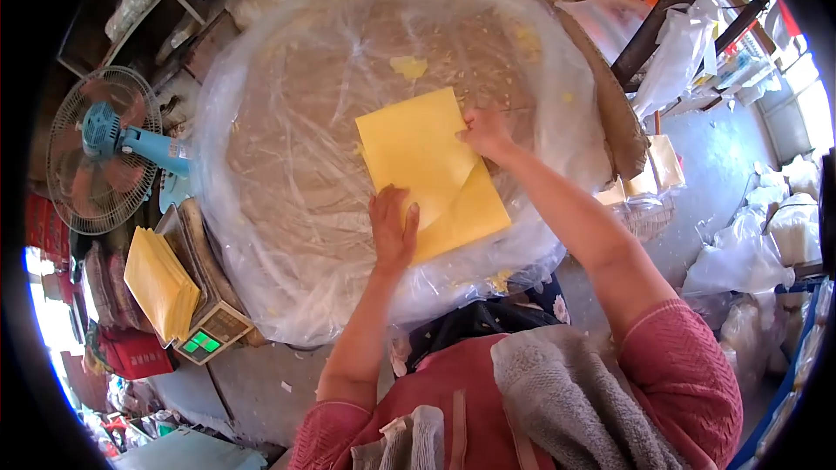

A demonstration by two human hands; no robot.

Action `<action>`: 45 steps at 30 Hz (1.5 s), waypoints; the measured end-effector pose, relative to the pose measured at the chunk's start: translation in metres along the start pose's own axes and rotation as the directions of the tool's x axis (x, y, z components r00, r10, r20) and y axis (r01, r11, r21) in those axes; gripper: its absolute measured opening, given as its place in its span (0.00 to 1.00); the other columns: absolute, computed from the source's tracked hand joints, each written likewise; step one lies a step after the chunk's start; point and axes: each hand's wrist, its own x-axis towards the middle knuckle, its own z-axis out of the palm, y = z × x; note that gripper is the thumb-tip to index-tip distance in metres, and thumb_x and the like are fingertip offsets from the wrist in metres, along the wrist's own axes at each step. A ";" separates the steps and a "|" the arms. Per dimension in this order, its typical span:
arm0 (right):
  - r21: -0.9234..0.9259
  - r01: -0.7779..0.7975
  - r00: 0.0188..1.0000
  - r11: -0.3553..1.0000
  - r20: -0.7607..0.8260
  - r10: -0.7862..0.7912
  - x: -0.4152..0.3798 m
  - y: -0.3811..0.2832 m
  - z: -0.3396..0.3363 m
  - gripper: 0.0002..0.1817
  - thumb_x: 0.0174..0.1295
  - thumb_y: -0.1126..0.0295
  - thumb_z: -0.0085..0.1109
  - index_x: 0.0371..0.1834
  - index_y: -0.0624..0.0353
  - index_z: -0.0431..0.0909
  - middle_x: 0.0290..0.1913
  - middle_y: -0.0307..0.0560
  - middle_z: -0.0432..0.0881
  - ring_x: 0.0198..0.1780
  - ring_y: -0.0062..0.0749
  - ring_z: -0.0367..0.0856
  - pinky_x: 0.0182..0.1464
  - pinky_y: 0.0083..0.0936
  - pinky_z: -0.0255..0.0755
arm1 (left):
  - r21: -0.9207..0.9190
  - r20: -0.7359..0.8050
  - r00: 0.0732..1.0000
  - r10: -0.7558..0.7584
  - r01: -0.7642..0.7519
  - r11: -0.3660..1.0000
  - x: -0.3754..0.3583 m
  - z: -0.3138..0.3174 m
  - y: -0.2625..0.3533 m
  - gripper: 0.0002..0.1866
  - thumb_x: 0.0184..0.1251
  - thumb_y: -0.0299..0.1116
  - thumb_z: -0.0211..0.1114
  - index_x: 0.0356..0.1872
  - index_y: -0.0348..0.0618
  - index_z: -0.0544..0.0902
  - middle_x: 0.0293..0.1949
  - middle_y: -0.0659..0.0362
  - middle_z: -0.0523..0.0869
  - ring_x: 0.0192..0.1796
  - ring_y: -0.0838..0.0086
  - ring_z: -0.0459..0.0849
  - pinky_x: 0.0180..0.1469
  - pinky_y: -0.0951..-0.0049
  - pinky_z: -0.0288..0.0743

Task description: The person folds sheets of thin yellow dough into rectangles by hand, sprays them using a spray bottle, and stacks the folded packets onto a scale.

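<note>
A large yellow sheet or envelope (418,144) lies tilted on the round table (296,130), which is covered in clear plastic film. Its lower right part shows a diagonal fold or crease. On the lower left edge of it rests my left hand (394,226), fingers apart and laid flat. My right hand (488,132) is closed at the upper right edge, its fingers pinched together; whether they grip the yellow edge is too small to make out. Small yellow scraps (408,66) lie beyond the sheet.
At the left stand a blue fan (103,130) and a stack of yellow envelopes (159,283) on a scale with a green display (202,342). Cardboard (610,104) edges the table's right side. White plastic bags (740,252) lie on the right.
</note>
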 end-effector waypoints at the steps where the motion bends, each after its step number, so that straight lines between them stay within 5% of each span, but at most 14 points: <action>1: -0.010 0.004 1.000 1.000 -0.022 -0.005 -0.002 0.003 0.004 0.14 0.43 0.66 0.68 0.31 0.63 0.80 0.32 0.56 0.82 0.36 0.43 0.82 0.40 0.33 0.75 | -0.011 -0.010 1.000 0.023 -0.023 1.000 -0.001 0.001 -0.002 0.13 0.65 0.35 0.56 0.44 0.36 0.78 0.48 0.46 0.77 0.54 0.50 0.72 0.60 0.58 0.60; 5: -0.089 0.058 0.991 0.994 -0.116 -0.068 -0.012 0.003 0.014 0.10 0.46 0.69 0.63 0.30 0.63 0.80 0.31 0.59 0.82 0.37 0.48 0.82 0.41 0.38 0.75 | -0.004 0.003 0.996 0.088 -0.088 0.996 -0.004 0.006 -0.008 0.09 0.59 0.31 0.61 0.24 0.37 0.78 0.30 0.49 0.78 0.37 0.54 0.74 0.44 0.57 0.66; 7: -0.404 0.091 0.994 0.910 0.093 -0.058 -0.018 -0.015 0.007 0.14 0.51 0.74 0.54 0.42 0.61 0.78 0.40 0.59 0.81 0.43 0.50 0.80 0.45 0.39 0.75 | 0.058 0.052 0.994 0.092 -0.095 0.994 -0.007 0.008 -0.010 0.10 0.58 0.30 0.62 0.20 0.38 0.76 0.25 0.50 0.77 0.33 0.55 0.74 0.39 0.57 0.65; 9: -0.576 0.185 0.958 0.796 -0.074 -0.276 -0.028 -0.009 0.028 0.22 0.54 0.77 0.49 0.55 0.57 0.72 0.57 0.58 0.73 0.55 0.50 0.74 0.53 0.37 0.72 | -0.038 -0.029 0.989 0.143 -0.145 0.989 -0.004 0.006 -0.003 0.08 0.56 0.28 0.63 0.21 0.39 0.76 0.22 0.52 0.77 0.31 0.56 0.74 0.38 0.58 0.66; 11: -0.466 0.526 0.832 0.712 0.106 -0.545 -0.052 -0.016 0.015 0.30 0.56 0.78 0.43 0.67 0.59 0.60 0.67 0.62 0.59 0.68 0.55 0.58 0.67 0.40 0.58 | -0.009 -0.005 0.988 0.152 -0.152 0.988 0.000 0.003 0.008 0.09 0.56 0.30 0.63 0.20 0.40 0.76 0.23 0.53 0.77 0.32 0.57 0.75 0.39 0.59 0.66; 14: -0.347 0.625 0.781 0.699 0.268 -0.564 -0.073 -0.004 0.016 0.29 0.58 0.76 0.43 0.66 0.60 0.61 0.69 0.59 0.57 0.72 0.52 0.50 0.71 0.38 0.49 | 0.027 -0.007 0.977 0.215 -0.214 0.976 0.003 0.001 0.016 0.11 0.57 0.34 0.62 0.19 0.40 0.76 0.22 0.54 0.78 0.33 0.58 0.75 0.41 0.60 0.65; 15: -0.361 0.625 0.780 0.692 0.251 -0.573 -0.076 0.000 0.020 0.28 0.58 0.75 0.44 0.66 0.60 0.62 0.69 0.58 0.57 0.72 0.51 0.51 0.71 0.37 0.49 | 0.076 0.202 0.974 0.101 -0.119 0.990 -0.003 -0.002 0.012 0.14 0.57 0.42 0.63 0.29 0.39 0.80 0.34 0.49 0.80 0.42 0.56 0.76 0.50 0.57 0.66; 18: -0.386 0.630 0.772 0.673 0.220 -0.597 -0.073 0.012 0.026 0.28 0.58 0.74 0.45 0.65 0.60 0.63 0.69 0.56 0.58 0.72 0.49 0.52 0.72 0.37 0.47 | 0.227 0.327 0.919 0.221 -0.304 0.925 -0.013 -0.016 0.029 0.25 0.56 0.49 0.63 0.48 0.39 0.77 0.52 0.46 0.75 0.54 0.51 0.71 0.62 0.55 0.61; 19: -0.382 0.632 0.771 0.674 0.216 -0.600 -0.073 0.013 0.026 0.27 0.58 0.74 0.46 0.65 0.60 0.64 0.69 0.56 0.58 0.72 0.49 0.52 0.72 0.37 0.47 | 0.283 0.516 0.851 0.095 -0.274 0.919 -0.018 -0.021 0.031 0.37 0.54 0.55 0.63 0.59 0.38 0.70 0.62 0.43 0.66 0.63 0.47 0.64 0.69 0.54 0.53; 25: -0.203 0.654 0.749 0.729 0.308 -0.586 -0.060 0.022 0.022 0.33 0.48 0.81 0.49 0.64 0.58 0.66 0.69 0.54 0.60 0.72 0.48 0.51 0.72 0.36 0.48 | 0.326 0.609 0.783 0.127 -0.393 0.860 -0.029 -0.021 0.024 0.33 0.57 0.45 0.62 0.61 0.38 0.68 0.63 0.41 0.66 0.66 0.46 0.61 0.69 0.53 0.53; 29: 0.012 0.682 0.634 0.732 0.488 -0.599 -0.043 0.032 -0.013 0.40 0.39 0.87 0.50 0.65 0.54 0.66 0.70 0.52 0.59 0.73 0.46 0.51 0.73 0.33 0.47 | 0.266 0.692 0.721 0.042 -0.309 0.913 -0.013 -0.031 0.035 0.29 0.58 0.38 0.58 0.61 0.36 0.67 0.61 0.39 0.67 0.65 0.45 0.63 0.68 0.54 0.55; 32: 0.037 0.689 0.568 0.724 0.593 -0.570 -0.053 0.032 -0.041 0.33 0.47 0.81 0.51 0.63 0.55 0.68 0.69 0.53 0.61 0.72 0.46 0.53 0.71 0.36 0.50 | 0.187 0.717 0.697 -0.006 -0.185 0.965 0.001 -0.041 0.036 0.26 0.60 0.34 0.55 0.61 0.37 0.68 0.62 0.40 0.68 0.65 0.47 0.64 0.68 0.57 0.55; 35: 0.004 0.714 0.555 0.700 0.607 -0.569 -0.066 0.026 -0.052 0.39 0.44 0.84 0.51 0.66 0.52 0.65 0.70 0.50 0.61 0.73 0.45 0.51 0.72 0.36 0.47 | 0.082 0.727 0.686 -0.013 -0.068 0.994 0.015 -0.050 0.037 0.24 0.61 0.32 0.51 0.60 0.38 0.71 0.61 0.40 0.70 0.65 0.49 0.66 0.68 0.60 0.56; 45: -0.003 0.759 0.599 0.651 0.392 -0.698 -0.075 0.037 -0.033 0.29 0.52 0.76 0.57 0.61 0.50 0.71 0.65 0.49 0.68 0.69 0.42 0.60 0.69 0.38 0.53 | -0.006 0.800 0.574 -0.174 0.298 0.955 0.042 -0.069 0.048 0.24 0.62 0.29 0.50 0.63 0.47 0.71 0.59 0.50 0.76 0.60 0.61 0.74 0.64 0.70 0.63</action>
